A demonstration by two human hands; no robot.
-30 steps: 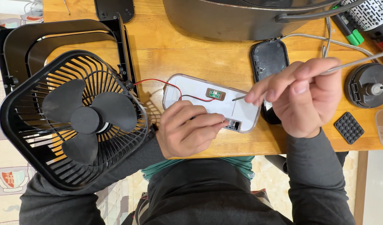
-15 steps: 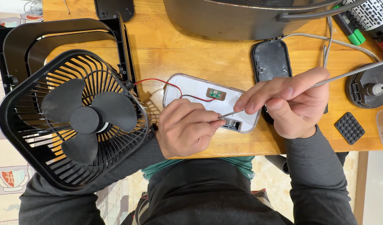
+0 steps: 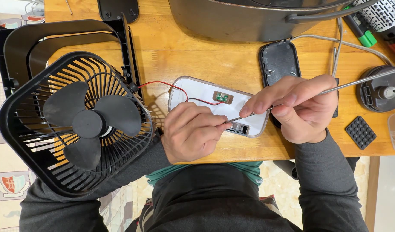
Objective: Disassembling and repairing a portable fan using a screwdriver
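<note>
Left hand (image 3: 192, 131): curled, fingers pressed together, resting on the near left part of the white housing (image 3: 197, 95) and holding it down.
Right hand (image 3: 298, 109): fingers pinched around a thin metal rod (image 3: 361, 81); its tip meets the housing near its near edge, just beside the left fingertips.
White housing: flat on the tabletop (image 3: 184, 56), centre, between both hands; a small green circuit board (image 3: 222, 97) sits on it.
Red wire (image 3: 163, 84): runs from the housing left to the black fan (image 3: 81, 124).
Fan: at the left, hanging over the tabletop's near edge, blades facing up.
Black oval cover (image 3: 278, 60): just beyond the right hand.
Grey pan (image 3: 249, 19): far side, centre.
Black studded pad (image 3: 360, 132): right of the right hand.
</note>
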